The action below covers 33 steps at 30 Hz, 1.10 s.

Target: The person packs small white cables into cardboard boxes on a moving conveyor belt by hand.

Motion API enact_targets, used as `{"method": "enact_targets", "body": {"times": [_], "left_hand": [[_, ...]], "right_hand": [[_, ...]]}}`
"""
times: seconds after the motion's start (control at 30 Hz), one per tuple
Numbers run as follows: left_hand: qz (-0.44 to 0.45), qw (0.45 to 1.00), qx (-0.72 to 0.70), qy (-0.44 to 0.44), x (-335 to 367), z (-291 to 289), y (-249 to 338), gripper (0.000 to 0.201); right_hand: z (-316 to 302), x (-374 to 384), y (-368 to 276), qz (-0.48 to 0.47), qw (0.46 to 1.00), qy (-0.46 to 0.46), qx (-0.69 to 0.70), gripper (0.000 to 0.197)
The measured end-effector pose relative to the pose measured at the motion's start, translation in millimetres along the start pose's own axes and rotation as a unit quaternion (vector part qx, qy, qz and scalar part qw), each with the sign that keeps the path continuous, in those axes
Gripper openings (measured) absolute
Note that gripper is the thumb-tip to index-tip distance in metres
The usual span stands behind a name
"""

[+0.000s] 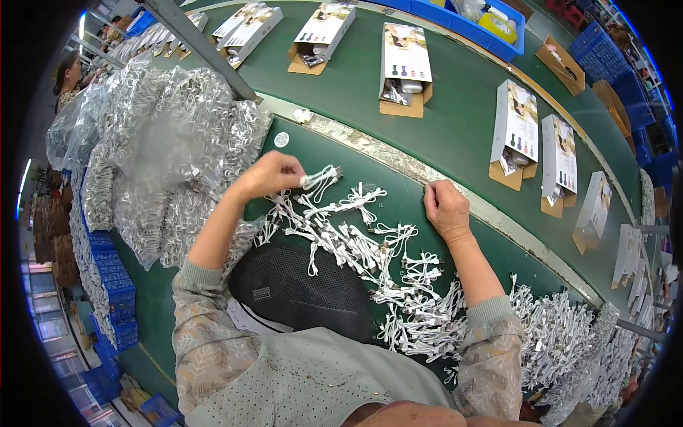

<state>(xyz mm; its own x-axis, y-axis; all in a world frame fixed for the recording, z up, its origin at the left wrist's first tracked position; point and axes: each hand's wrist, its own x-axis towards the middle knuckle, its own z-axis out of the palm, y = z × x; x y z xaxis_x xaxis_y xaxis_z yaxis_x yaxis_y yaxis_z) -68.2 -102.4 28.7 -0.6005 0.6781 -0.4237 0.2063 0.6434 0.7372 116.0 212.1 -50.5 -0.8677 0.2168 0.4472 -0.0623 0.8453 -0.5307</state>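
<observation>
My left hand (274, 174) pinches a bundled white USB cable (321, 183) by one end, just above the left part of a loose heap. The cable is folded and tied, its metal plug pointing right. My right hand (447, 210) is curled into a fist at the near edge of the conveyor; its palm side is hidden, so I cannot see anything in it. Between my arms, a spread of similar white cables (348, 242) covers the green work table (398, 199). A black mesh item (299, 292) lies in front of my body, beside the cables.
Large clear plastic bags of cables (171, 142) pile up at the left, against a metal post (203, 50). Beyond a worn metal rail (356, 139), the green conveyor (455, 92) carries several open white boxes (405, 64). Another cable pile (548, 327) lies right of my right arm. A blue bin (469, 28) stands behind.
</observation>
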Motion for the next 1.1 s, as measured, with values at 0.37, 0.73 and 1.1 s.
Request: {"method": "enact_targets", "body": {"times": [0.37,0.73,1.1], "left_hand": [[-0.07,0.904,0.067,0.417,156,-37,-10,0.023],[0.126,0.932,0.135,0.312,152,-7,18,0.022],[-0.034,0.961,0.23,0.147,-13,68,6,0.019]], "right_hand": [[-2,-1,-1,0.009,1.0,-0.009,0.003,0.008],[0,9,-8,-0.004,1.0,-0.012,0.006,0.007],[-3,-8,-7,0.003,1.0,-0.007,-0.011,0.01]]}}
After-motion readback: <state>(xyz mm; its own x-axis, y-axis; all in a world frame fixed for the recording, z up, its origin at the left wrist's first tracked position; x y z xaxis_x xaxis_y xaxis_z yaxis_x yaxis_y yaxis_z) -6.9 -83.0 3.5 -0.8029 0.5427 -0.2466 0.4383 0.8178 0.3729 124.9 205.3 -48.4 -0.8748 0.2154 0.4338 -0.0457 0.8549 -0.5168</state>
